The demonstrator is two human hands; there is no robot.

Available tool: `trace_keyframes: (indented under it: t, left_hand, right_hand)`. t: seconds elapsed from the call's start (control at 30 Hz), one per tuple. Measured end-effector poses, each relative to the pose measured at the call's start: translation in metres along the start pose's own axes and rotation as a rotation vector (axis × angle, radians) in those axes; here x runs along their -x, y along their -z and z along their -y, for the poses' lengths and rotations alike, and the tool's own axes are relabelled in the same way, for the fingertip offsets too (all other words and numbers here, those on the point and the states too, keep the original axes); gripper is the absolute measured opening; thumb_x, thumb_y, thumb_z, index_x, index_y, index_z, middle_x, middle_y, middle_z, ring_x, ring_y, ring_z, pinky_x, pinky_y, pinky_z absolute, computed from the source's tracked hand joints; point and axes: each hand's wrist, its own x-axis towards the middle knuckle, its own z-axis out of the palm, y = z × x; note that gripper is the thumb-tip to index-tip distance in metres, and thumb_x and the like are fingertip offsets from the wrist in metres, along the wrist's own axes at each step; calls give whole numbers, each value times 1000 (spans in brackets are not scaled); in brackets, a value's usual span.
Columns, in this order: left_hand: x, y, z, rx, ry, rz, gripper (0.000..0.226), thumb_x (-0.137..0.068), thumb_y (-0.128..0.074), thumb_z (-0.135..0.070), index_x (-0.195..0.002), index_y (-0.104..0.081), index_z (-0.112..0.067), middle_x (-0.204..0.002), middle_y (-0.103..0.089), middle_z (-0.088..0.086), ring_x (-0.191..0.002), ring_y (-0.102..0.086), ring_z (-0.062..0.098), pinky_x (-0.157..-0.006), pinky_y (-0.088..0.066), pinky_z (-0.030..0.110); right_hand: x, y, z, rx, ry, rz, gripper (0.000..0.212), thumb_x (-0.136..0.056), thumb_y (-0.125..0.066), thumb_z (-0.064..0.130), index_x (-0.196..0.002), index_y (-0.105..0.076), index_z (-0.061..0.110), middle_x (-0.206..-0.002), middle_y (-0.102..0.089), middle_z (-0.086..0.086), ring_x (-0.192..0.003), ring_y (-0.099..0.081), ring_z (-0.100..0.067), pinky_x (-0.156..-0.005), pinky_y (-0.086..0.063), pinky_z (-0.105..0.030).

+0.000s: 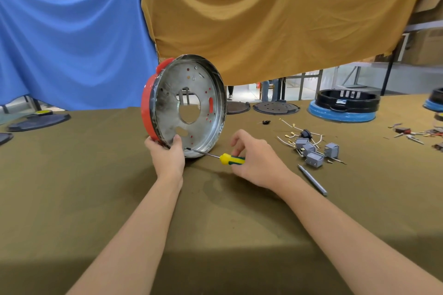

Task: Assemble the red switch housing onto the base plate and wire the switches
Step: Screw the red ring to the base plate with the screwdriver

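— Both hands, what have they got?
— Left hand (167,154) grips the upright base plate (189,105), red switch housing (149,105) behind it; right hand (255,160) pinches a screwdriver (225,157), tip at the plate's rim.
— Switches?
— Grey switches (311,151) lie on the bench (96,175), right of that hand.

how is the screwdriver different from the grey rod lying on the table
The screwdriver has a yellow and green handle with a thin metal shaft; the grey rod is plain grey all along. The right hand holds the screwdriver with its tip at the base plate; the rod lies untouched on the table, to the right of that hand. Both are long and slim.
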Motion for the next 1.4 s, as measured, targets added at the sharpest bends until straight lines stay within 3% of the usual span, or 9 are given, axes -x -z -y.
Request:
trace_keyframes:
  t: [0.2, 0.43, 0.63, 0.8, 0.97, 1.07, 1.17, 1.27, 1.4]
  left_hand:
    - [0, -1, 1, 5, -16, 19, 36, -94, -63, -14, -118, -36, -22, -111, -60, -4, -107, -60, 18, -105, -47, 47]
    - [-5, 0, 2, 63, 38, 0, 37, -94, -62, -16, -119, -36, -24, -102, -56, -16, -105, -60, 18, -103, -49, 49]
    - [-5, 0, 3, 104, 61, -24, 42, -94, -62, -16, -128, -37, -19, -101, -56, -16, -105, -61, 19, -102, -49, 49]
    - [-5, -1, 4, 74, 35, -5, 42, -95, -62, -15, -129, -37, -19, -102, -56, -16, -108, -61, 20, -104, -48, 49]
    - [-7, 1, 4, 107, 57, -39, 43, -94, -62, -16, -129, -37, -17, -102, -55, -16, -111, -61, 22, -104, -48, 48]
    - [-7, 0, 4, 121, 73, -52, 42, -94, -62, -16, -128, -37, -19, -101, -55, -16, -105, -62, 20, -101, -50, 49]
    - [-6, 0, 4, 99, 67, -43, 39, -94, -62, -17, -124, -38, -22, -101, -56, -16, -106, -62, 20, -102, -50, 48]
    - [-7, 1, 5, 88, 59, -47, 40, -93, -63, -17, -125, -38, -21, -102, -56, -16, -110, -61, 21, -103, -49, 48]
    - [-8, 2, 6, 104, 66, -73, 46, -94, -63, -18, -131, -36, -17, -100, -54, -17, -108, -60, 21, -103, -49, 48]
  right_hand:
    - [0, 3, -1, -214, -78, -73, 25, -84, -75, 33, -99, -56, 30, -85, -74, 9, -73, -66, -22, -71, -57, -41]
    - [2, 8, 3, -508, -250, 69, 40, -71, -78, 5, -99, -57, 22, -109, -55, -4, -70, -59, -19, -56, -51, -23]
    - [-2, 11, 0, -748, -319, -189, 36, -72, -80, -3, -99, -60, 8, -92, -73, -11, -79, -73, -30, -71, -62, -35]
    - [-1, 5, 0, -552, -324, -253, 26, -82, -78, 34, -95, -62, 17, -78, -70, -6, -54, -63, -17, -53, -55, -28]
    - [-3, 10, 0, -608, -273, -206, 21, -82, -70, 6, -95, -56, 15, -88, -61, -8, -53, -57, -14, -54, -53, -27]
    - [-1, 7, 2, -450, -237, -306, 14, -88, -70, 26, -88, -61, 16, -74, -69, -5, -50, -65, -16, -51, -56, -30]
    - [0, 3, 3, -235, -217, -300, 29, -94, -59, 44, -81, -63, 18, -70, -68, -2, -63, -64, -19, -59, -51, -35]
    - [-1, 4, 1, -280, -197, -257, 15, -91, -65, 35, -88, -60, 21, -88, -60, 2, -78, -54, -12, -63, -39, -26]
    - [-1, 7, -1, -429, -204, -155, 19, -83, -67, 13, -96, -58, 22, -95, -59, -2, -80, -57, -17, -67, -49, -34]
